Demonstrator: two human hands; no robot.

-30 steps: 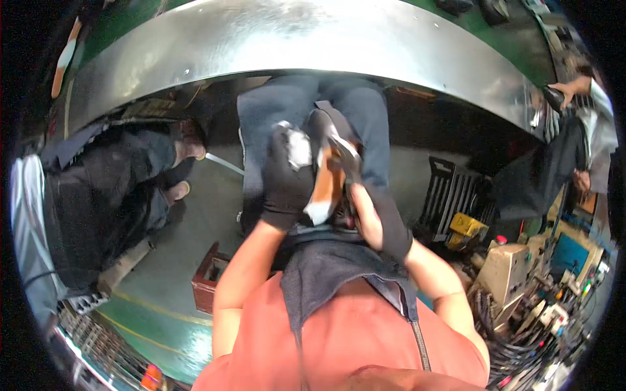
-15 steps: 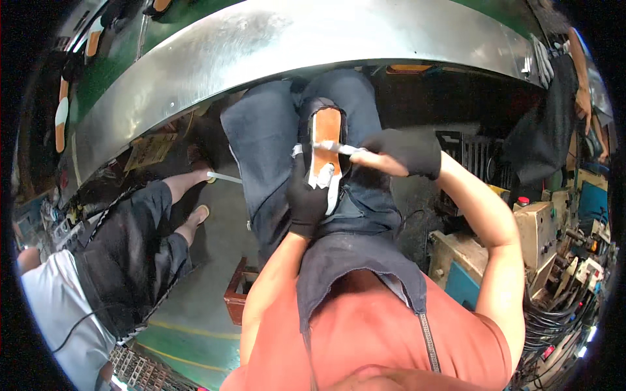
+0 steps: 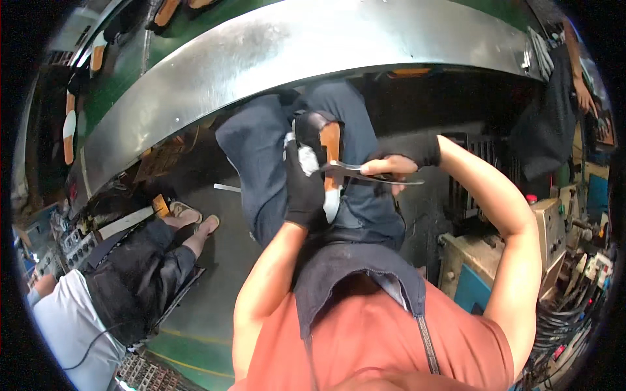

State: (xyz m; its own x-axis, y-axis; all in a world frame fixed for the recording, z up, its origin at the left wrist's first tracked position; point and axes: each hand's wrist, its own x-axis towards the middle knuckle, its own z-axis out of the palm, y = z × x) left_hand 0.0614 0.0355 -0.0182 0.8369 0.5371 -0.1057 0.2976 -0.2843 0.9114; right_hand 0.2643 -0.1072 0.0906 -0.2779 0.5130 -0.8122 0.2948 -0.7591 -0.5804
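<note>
Between my thighs lies a black shoe with its brown and white underside turned up. My left hand, in a black glove with bare fingertips, is wrapped round the shoe's left side. A crumpled white piece sits by the fingers of that hand; I cannot tell what it is. My right hand, gloved the same way, is closed on a metal tool like pincers, with two long arms. The tool's head is at the middle of the underside, and its far end sticks out to the right.
A shiny metal ledge edges a green belt carrying shoe parts. At left is another person in dark clothes. A machine box with cables stands at right, near another person's hand and a dark cloth.
The shoe has tilted, so more of its black side shows. My right hand has moved slightly down, and the tool's long arms now show. The person at left has shifted.
</note>
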